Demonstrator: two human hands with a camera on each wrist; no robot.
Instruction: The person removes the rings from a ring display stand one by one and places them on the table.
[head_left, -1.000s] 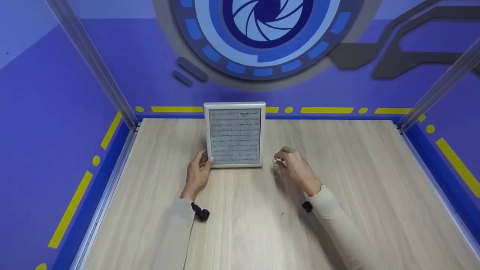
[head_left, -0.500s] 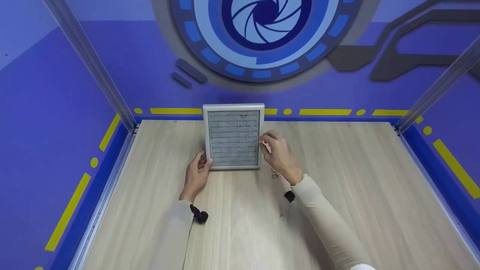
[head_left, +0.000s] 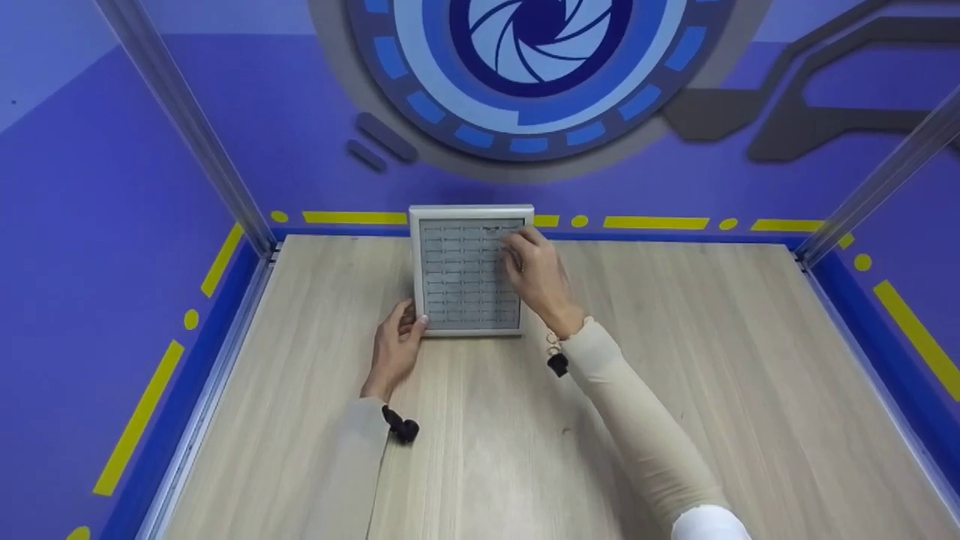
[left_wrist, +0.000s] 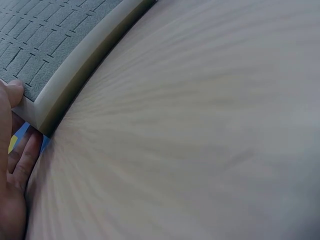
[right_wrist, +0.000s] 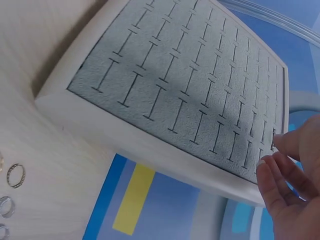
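Note:
A white-framed ring display board (head_left: pixel 472 277) with a grey slotted pad stands tilted up on the table. Its lower left corner is gripped by my left hand (head_left: pixel 394 345), thumb on the frame's front and fingers behind, as the left wrist view shows. At the upper right of the pad, my right hand (head_left: pixel 538 274) pinches a small ring (right_wrist: pixel 273 140), mostly hidden by the fingertips. One ring (head_left: pixel 491 229) sits in the top row of slots. Several loose rings lie on the table, among them a patterned ring (right_wrist: pixel 16 175) and a silver ring (right_wrist: pixel 7 207).
Beneath everything is a wooden table (head_left: pixel 480 450). A blue-purple wall (head_left: pixel 300 150) rises behind it, with metal posts (head_left: pixel 195 135) at the corners. A tiny dark speck (head_left: pixel 566 430) lies on the table in front of the board.
My right hand has moved from the loose rings up and left to the board's upper right slots. The left hand keeps its hold on the corner.

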